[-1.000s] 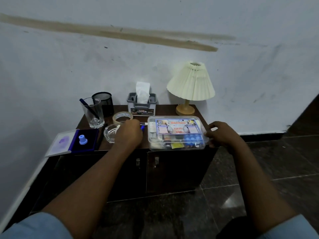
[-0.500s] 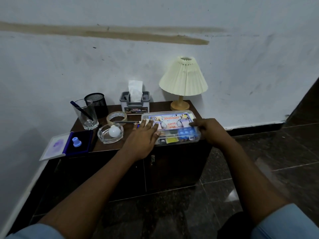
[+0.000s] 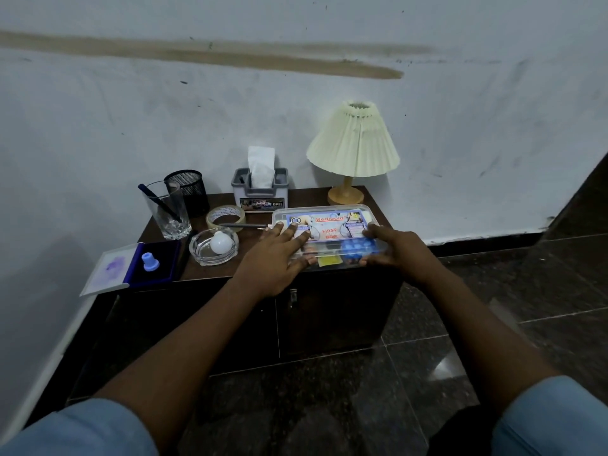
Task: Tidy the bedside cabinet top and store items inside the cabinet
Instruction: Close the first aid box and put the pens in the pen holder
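both hands on the clear first aid box (image 3: 329, 225) on the cabinet top (image 3: 306, 195), left hand (image 3: 274, 258) flat on lid, right hand (image 3: 393, 246) gripping right end, lamp (image 3: 353, 143) far behind, glass ashtray (image 3: 214, 246) to the left

Behind, I see a pale wall (image 3: 460, 126) flecked with dark scuffs; a long brown streak (image 3: 230, 57) crosses its upper part (widest toward its right end). A black skirting (image 3: 477, 236) runs along the wall's foot on the right. Below, a dark speckled tile floor (image 3: 329, 406), glossy, with pale grout lines (image 3: 559, 315).
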A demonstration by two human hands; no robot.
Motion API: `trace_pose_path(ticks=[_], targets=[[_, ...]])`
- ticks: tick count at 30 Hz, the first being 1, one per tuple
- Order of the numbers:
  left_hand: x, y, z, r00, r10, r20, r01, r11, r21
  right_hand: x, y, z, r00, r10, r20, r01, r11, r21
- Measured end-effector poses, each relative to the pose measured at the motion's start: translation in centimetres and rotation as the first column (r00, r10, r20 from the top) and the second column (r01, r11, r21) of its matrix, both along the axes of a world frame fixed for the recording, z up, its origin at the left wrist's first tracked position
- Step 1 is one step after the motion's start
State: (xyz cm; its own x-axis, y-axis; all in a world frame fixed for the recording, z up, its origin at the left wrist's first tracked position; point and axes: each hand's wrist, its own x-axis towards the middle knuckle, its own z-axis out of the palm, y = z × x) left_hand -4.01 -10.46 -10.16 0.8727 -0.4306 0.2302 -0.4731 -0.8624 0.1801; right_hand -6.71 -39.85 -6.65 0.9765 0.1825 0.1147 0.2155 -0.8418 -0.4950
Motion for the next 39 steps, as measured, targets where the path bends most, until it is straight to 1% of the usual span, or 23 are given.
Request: trace_pose_path(ticks=[2,5,8,12,18,23,25,26,28,30,32,33,35,37,39], targets=[[0.1,0.1,-0.2,1.0,0.002,-0.002,-0.002,1.0,-0.019,-0.3,0.1,-0.6,0.999,0.003,0.042,-0.004,1.0,0.013],[0.1,0.2,-0.3,1.0,0.0,0.019,0.0,1.0,0.001,-0.4,0.2,-1.4,0.993,0.008,0.115,-0.008,1.0,-0.008],[0.0,0.1,-0.5,0.999,0.011,0.051,-0.012,1.0,0.012,-0.2,0.3,-1.8,0.989,-0.004,0.151,0.007,1.0,-0.018],[-0.2,-0.2,-0.6,0.997,0.024,0.074,-0.026,0.999,0.02,-0.1,0.3,-2.2,0.986,-0.014,0.168,0.017,1.0,-0.016],[-0.3,0.1,-0.4,1.0,0.009,0.014,-0.009,1.0,-0.021,0.1,-0.1,-2.5,0.989,0.01,0.149,-0.012,1.0,0.013],[-0.2,-0.2,-0.8,0.999,0.012,0.039,-0.01,0.998,-0.062,0.5,0.3,-2.9,0.981,-0.029,0.19,0.029,1.0,0.001],[-0.2,-0.2,-0.8,1.0,0.008,-0.01,-0.009,0.992,-0.123,0.5,0.2,-3.0,0.988,-0.033,0.15,0.03,0.999,0.021],[-0.2,-0.2,-0.8,0.998,0.008,-0.057,-0.017,0.985,-0.172,0.4,0.1,-2.9,0.993,-0.027,0.113,0.02,0.998,0.065],[-0.4,-0.5,-1.0,0.987,0.016,-0.159,-0.065,0.949,-0.307,0.2,0.2,-3.0,0.999,-0.003,0.041,-0.006,0.972,0.236],[-1.0,-1.1,-1.4,0.979,0.046,-0.201,-0.14,0.864,-0.483,0.1,0.3,-3.2,1.0,-0.006,0.024,-0.004,0.928,0.372],[-1.6,-1.7,-1.8,0.982,0.093,-0.162,-0.175,0.758,-0.629,0.4,0.0,-3.4,0.999,-0.005,-0.036,0.021,0.887,0.462],[-1.8,-1.9,-2.0,0.983,0.115,-0.141,-0.18,0.718,-0.672,0.4,-0.3,-3.5,0.997,0.001,-0.073,0.034,0.877,0.479],[-2.1,-2.0,-2.2,0.983,0.134,-0.124,-0.181,0.671,-0.719,0.6,-0.8,-3.6,0.994,0.0,-0.114,0.052,0.889,0.455],[-2.1,-1.8,-2.5,0.985,0.118,-0.129,-0.175,0.651,-0.738,0.7,-1.1,-3.6,0.993,-0.014,-0.114,0.058,0.914,0.401],[-2.0,-1.4,-2.7,0.987,0.107,-0.116,-0.158,0.65,-0.743,0.7,-0.9,-3.5,0.996,-0.04,-0.076,0.064,0.933,0.354]])
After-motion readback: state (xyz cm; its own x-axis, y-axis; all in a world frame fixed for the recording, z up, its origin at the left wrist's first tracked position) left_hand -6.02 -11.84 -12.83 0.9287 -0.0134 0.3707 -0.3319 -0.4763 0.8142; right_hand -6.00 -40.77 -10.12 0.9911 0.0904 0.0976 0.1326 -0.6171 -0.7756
